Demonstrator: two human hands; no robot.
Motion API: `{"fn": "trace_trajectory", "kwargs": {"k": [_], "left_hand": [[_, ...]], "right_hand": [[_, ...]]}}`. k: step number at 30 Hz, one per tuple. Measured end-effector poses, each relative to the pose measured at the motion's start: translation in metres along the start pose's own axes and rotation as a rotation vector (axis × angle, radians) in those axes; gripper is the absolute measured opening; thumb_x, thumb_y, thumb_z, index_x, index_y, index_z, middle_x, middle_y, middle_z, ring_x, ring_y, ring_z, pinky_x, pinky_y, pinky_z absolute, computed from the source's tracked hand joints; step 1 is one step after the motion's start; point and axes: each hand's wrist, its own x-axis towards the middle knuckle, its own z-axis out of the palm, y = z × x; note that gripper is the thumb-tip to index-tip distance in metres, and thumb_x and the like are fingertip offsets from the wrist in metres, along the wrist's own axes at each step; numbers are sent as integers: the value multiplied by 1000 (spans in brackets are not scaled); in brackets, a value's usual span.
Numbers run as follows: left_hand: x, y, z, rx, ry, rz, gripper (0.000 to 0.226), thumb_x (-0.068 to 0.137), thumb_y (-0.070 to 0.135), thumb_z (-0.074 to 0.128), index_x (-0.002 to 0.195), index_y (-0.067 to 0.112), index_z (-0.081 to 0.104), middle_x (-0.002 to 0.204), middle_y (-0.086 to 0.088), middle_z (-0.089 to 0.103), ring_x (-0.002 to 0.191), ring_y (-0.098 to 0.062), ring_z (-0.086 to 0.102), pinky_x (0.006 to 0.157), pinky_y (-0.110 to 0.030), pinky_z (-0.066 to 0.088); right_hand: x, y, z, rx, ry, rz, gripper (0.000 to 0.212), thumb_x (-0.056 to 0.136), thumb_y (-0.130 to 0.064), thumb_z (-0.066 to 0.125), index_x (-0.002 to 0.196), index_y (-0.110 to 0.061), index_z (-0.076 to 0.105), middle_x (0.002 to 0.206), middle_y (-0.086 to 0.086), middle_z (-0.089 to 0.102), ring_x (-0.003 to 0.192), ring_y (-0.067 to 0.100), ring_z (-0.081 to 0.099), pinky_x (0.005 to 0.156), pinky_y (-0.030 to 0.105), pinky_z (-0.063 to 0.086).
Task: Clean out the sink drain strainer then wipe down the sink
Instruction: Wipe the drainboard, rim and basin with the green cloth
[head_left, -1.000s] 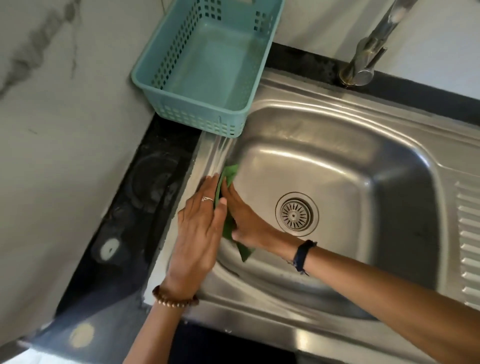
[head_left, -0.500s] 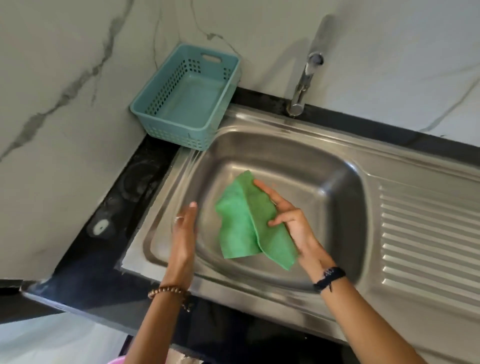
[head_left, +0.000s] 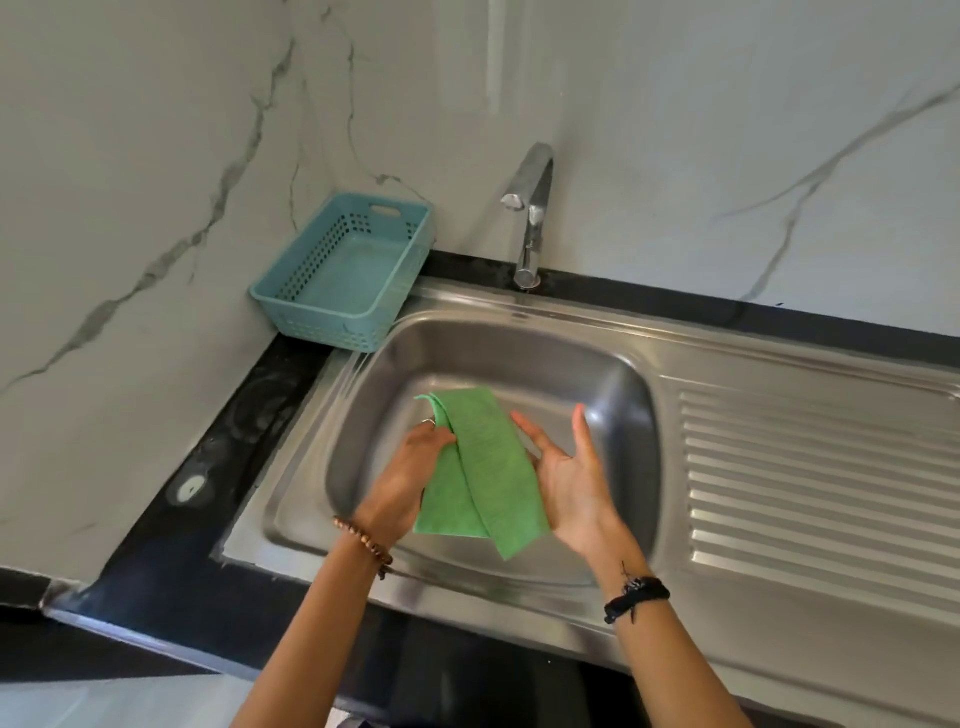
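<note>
The left hand (head_left: 410, 467) fingers pinch the folded green cloth (head_left: 480, 473) at its left edge; the right hand (head_left: 569, 467) fingers are spread and straight, palm against the cloth's right edge. The cloth hangs above the sink (head_left: 519, 364) basin, hiding the drain strainer. Open room lies all round the hands inside the basin. The ribbed drainboard (head_left: 810, 478) spreads right. A teal basket (head_left: 343, 270) overhangs the sink's back-left rim; the tap (head_left: 530, 218) stands behind. The black desk (head_left: 208, 467) borders the left. No readable writing shows.
</note>
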Motion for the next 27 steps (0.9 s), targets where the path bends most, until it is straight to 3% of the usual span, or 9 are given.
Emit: {"fn": "trace_trajectory", "kwargs": {"k": [4, 6, 9, 12, 15, 19, 22, 25, 27], "left_hand": [[-8, 5, 3, 19, -57, 31, 25, 94, 1, 33, 108, 5, 53, 91, -13, 62, 76, -22, 60, 70, -31, 50], [-12, 7, 6, -5, -89, 14, 26, 95, 0, 32, 111, 4, 51, 94, -16, 61, 80, -27, 59, 75, -36, 49], [-16, 11, 5, -59, -114, 11, 24, 94, 0, 32, 109, 8, 50, 92, -14, 61, 79, -25, 60, 69, -32, 54], [-18, 14, -3, -154, -173, 44, 31, 94, -1, 32, 115, 13, 50, 92, -9, 63, 73, -16, 67, 64, -25, 57], [-20, 15, -12, -184, -182, 47, 33, 94, -2, 31, 115, 14, 51, 94, -5, 66, 70, -11, 69, 64, -24, 59], [-26, 17, -29, -119, -112, 65, 33, 93, -3, 30, 110, 13, 54, 93, -3, 68, 75, -12, 69, 62, -24, 59], [-34, 19, -33, -6, -87, 52, 35, 92, -4, 28, 107, 14, 55, 92, -3, 67, 72, -12, 69, 58, -26, 58], [-41, 23, -17, 166, -27, 113, 43, 90, -7, 27, 127, 7, 46, 104, -7, 64, 88, -18, 65, 75, -31, 57], [-47, 23, 6, 320, -90, 193, 47, 90, -9, 26, 133, 4, 40, 115, -11, 61, 101, -16, 64, 86, -30, 55]], "right_hand": [[-13, 9, 9, -300, -67, -13, 56, 75, -60, 49, 116, -25, 60, 113, -1, 69, 102, 15, 66, 84, 31, 52], [-17, 17, 17, -592, -76, -34, 62, 73, -59, 63, 126, -32, 46, 120, -14, 59, 107, 6, 60, 88, 26, 47], [-21, 21, 24, -876, -67, -100, 63, 70, -45, 75, 117, -52, 34, 108, -33, 43, 97, -11, 50, 79, 11, 39], [-19, 22, 18, -649, -138, -86, 48, 86, -26, 62, 130, -35, 45, 112, -16, 67, 100, 4, 65, 81, 17, 50], [-23, 18, 13, -353, 34, -13, 28, 91, -25, 45, 112, -16, 62, 84, -1, 76, 73, 15, 71, 62, 28, 54], [-28, 7, 0, -208, 194, -52, 21, 88, -25, 46, 92, -13, 63, 66, 2, 74, 58, 18, 70, 55, 30, 53], [-30, 3, 0, -242, 188, -38, 19, 87, -22, 49, 97, -11, 61, 68, 3, 73, 60, 19, 70, 55, 29, 53], [-28, 7, 16, -205, 99, -8, 25, 88, -29, 50, 99, -12, 65, 78, 5, 75, 68, 21, 72, 57, 29, 55], [-26, 12, 29, -96, -19, -17, 36, 89, -40, 48, 98, -14, 72, 88, 6, 76, 77, 21, 73, 63, 31, 57]]}}
